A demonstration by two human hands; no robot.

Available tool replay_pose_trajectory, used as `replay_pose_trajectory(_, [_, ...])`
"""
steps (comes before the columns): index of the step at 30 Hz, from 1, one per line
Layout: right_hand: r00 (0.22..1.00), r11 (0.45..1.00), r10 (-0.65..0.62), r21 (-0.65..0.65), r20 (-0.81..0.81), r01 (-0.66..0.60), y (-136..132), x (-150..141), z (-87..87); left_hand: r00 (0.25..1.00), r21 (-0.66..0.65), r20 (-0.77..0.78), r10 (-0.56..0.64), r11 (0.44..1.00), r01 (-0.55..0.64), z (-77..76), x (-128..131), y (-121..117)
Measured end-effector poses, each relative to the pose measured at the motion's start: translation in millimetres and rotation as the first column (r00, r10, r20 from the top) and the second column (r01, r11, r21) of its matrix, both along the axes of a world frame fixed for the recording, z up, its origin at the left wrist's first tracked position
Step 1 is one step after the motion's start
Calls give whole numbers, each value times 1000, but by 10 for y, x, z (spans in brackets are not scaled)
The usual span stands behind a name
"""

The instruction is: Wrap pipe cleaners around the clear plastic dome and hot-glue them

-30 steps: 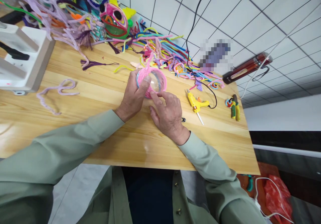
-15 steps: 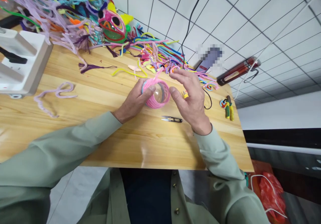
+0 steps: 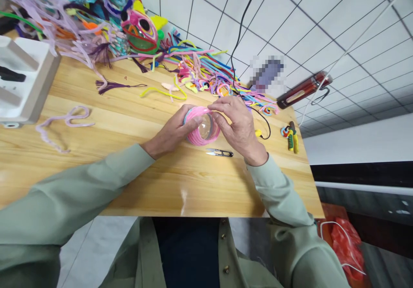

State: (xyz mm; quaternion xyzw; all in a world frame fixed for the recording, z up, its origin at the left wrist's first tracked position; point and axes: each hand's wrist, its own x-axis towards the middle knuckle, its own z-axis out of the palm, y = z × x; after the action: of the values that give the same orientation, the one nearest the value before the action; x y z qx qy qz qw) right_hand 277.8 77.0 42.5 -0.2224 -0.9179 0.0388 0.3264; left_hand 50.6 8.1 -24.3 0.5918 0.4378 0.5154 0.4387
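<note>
Between my hands is a round, clear-bottomed container wrapped in pink pipe cleaner (image 3: 201,139), its opening turned toward me. My left hand (image 3: 174,133) grips it from the left, thumb over the near rim. At the upper right rim, my right hand (image 3: 237,126) has its thumb and fingertips pinched on the pink pipe cleaner; the strand's end is mostly hidden there. A little light blue shows on the wrapped thing's left side. Thread snips (image 3: 220,152) lie on the table just below my right hand.
Colourful pipe cleaners (image 3: 200,62) are heaped along the wall, beside a pink fish-like craft piece (image 3: 142,29). A lilac pipe cleaner (image 3: 66,118) and a white device (image 3: 38,85) lie left. Pliers (image 3: 293,137) and a red flask (image 3: 303,91) are on the right.
My right hand has come down and left onto the rim, its fingers closing from spread. The pink strand that stuck up now lies along the rim. My left hand keeps its hold.
</note>
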Motion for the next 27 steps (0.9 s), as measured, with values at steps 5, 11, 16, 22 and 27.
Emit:
replay_pose_trajectory(5, [998,997,7,73,-63,-2,-51,14,-119,1000,-19,5,4,1000,-4,14,1,-9])
replay_pose_trajectory(11, [997,998,15,61,-70,-10,-121,33,-188,999,-11,11,31,999,-31,21,2,-11])
replay_pose_trajectory(16, [999,999,21,-30,-39,-22,-139,58,-191,999,1,18,39,999,-39,11,-15,-17])
replay_pose_trajectory(22, [999,998,29,-48,-23,-30,-171,64,-241,997,32,36,72,997,-73,-82,-38,21])
replay_pose_trajectory(27, [1000,999,-6,-39,3,6,-254,50,-276,995,70,22,100,992,-101,-147,-57,42])
